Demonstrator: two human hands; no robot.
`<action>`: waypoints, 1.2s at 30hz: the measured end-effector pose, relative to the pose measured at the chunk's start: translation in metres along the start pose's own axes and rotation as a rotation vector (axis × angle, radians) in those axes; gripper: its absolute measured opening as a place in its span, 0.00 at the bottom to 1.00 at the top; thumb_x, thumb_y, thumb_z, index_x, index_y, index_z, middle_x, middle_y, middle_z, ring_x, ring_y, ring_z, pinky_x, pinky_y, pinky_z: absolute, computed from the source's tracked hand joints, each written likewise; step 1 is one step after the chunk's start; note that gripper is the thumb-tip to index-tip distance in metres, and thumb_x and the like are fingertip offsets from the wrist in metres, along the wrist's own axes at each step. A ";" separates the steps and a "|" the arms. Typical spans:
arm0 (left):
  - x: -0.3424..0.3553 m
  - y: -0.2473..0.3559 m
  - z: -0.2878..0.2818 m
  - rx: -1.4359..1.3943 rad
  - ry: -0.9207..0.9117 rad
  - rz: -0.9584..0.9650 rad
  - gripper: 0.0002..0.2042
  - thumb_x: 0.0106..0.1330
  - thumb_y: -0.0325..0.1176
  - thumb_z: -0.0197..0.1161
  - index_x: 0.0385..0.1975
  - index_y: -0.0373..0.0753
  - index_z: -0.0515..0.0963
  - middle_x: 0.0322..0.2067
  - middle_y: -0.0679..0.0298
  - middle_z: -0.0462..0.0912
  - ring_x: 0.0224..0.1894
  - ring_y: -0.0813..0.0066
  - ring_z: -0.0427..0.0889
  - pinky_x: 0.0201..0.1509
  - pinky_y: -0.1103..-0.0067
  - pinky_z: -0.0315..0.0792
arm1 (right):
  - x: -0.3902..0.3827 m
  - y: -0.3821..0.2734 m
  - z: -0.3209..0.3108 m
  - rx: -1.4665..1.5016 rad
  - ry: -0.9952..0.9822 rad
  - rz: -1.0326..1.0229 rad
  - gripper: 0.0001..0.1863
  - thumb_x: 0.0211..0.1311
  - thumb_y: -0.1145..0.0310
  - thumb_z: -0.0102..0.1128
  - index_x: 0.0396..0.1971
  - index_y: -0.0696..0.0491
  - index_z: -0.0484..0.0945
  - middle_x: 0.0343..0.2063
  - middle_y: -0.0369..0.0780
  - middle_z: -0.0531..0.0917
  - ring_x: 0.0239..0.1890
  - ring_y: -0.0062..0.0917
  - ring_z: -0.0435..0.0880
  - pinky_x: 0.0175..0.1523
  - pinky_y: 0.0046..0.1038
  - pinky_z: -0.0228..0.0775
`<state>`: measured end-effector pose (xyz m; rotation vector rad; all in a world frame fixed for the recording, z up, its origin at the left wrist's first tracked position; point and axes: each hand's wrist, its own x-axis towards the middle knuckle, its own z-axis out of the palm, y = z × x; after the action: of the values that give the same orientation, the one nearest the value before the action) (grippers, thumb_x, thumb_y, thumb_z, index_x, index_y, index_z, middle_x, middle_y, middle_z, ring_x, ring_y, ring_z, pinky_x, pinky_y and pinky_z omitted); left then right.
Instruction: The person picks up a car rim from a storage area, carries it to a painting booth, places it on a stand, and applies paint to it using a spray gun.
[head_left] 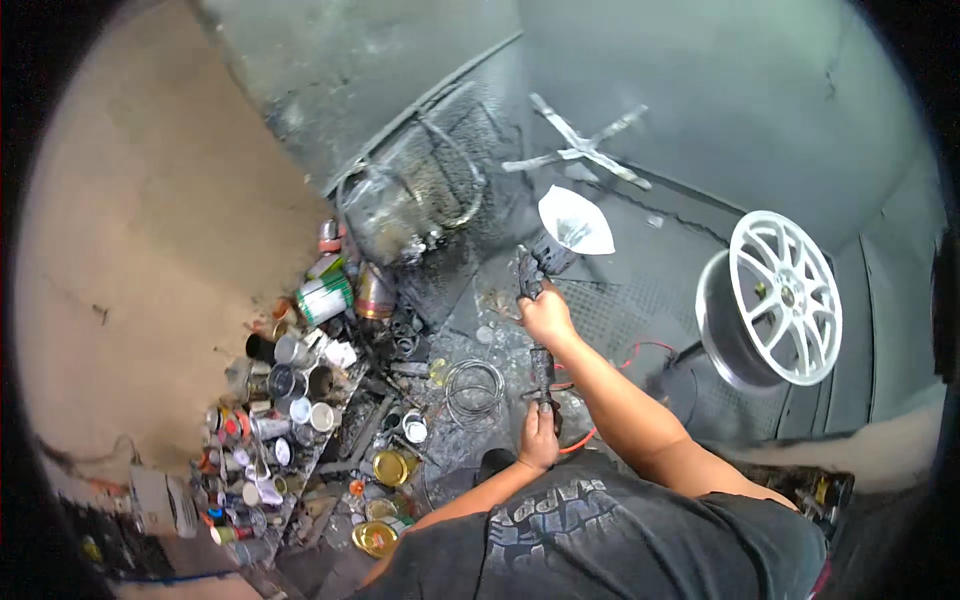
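Note:
My right hand (548, 318) reaches forward, its fingers closed round a dark, paint-crusted spray gun (528, 272). A dark cup (552, 254) sits at the gun's far end, with a white paper strainer (576, 222) flaring open above it. Closer to my body, my left hand (540, 438) grips a dark cylindrical air tool (543, 372); its exact kind is unclear. A red hose (580, 442) emerges beside the left hand. Further right, a silver multi-spoke wheel rim (788, 295) is held up off the floor.
Paint cans, cups and jars crowd a bench (318, 462) at left, including a green-and-white can (325, 298). A coiled hose (474, 390) lies on the floor. A cross-shaped stand (578, 146) is by the far grey wall. Gold-coloured tins (392, 467) stand near my left arm.

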<state>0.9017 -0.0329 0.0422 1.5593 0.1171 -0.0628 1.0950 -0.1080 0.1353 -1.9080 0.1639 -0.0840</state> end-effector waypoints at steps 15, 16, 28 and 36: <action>0.080 0.061 -0.024 0.049 -1.774 -0.182 0.27 0.74 0.48 0.49 0.65 0.35 0.62 0.60 0.55 0.68 0.64 0.63 0.66 0.69 0.69 0.58 | -0.085 0.016 -0.160 0.146 0.394 0.244 0.14 0.61 0.75 0.52 0.46 0.62 0.73 0.23 0.35 0.77 0.24 0.20 0.78 0.28 0.27 0.74; 0.086 0.054 -0.033 -0.062 -1.869 -0.250 0.30 0.74 0.49 0.48 0.68 0.35 0.59 0.64 0.54 0.64 0.68 0.62 0.61 0.71 0.69 0.53 | -0.099 0.012 -0.174 0.217 0.488 0.179 0.17 0.61 0.75 0.51 0.51 0.61 0.72 0.25 0.35 0.77 0.22 0.19 0.76 0.28 0.26 0.74; 0.125 0.068 0.155 0.247 -2.035 0.014 0.20 0.71 0.39 0.57 0.58 0.33 0.72 0.56 0.58 0.77 0.60 0.69 0.73 0.66 0.72 0.64 | -0.212 0.026 -0.345 0.202 0.955 0.239 0.17 0.61 0.78 0.55 0.51 0.62 0.73 0.41 0.41 0.82 0.36 0.23 0.82 0.31 0.28 0.83; 0.023 0.092 0.346 -0.281 -1.847 -0.673 0.16 0.69 0.30 0.62 0.53 0.33 0.72 0.49 0.64 0.80 0.50 0.78 0.79 0.55 0.77 0.73 | -0.211 0.046 -0.383 0.230 0.948 0.379 0.05 0.58 0.73 0.64 0.30 0.59 0.79 0.24 0.33 0.82 0.24 0.15 0.77 0.30 0.23 0.69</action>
<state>0.9476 -0.3765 0.1338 0.6338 -0.7749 -1.8299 0.8301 -0.4470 0.2251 -1.4447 1.0928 -0.7143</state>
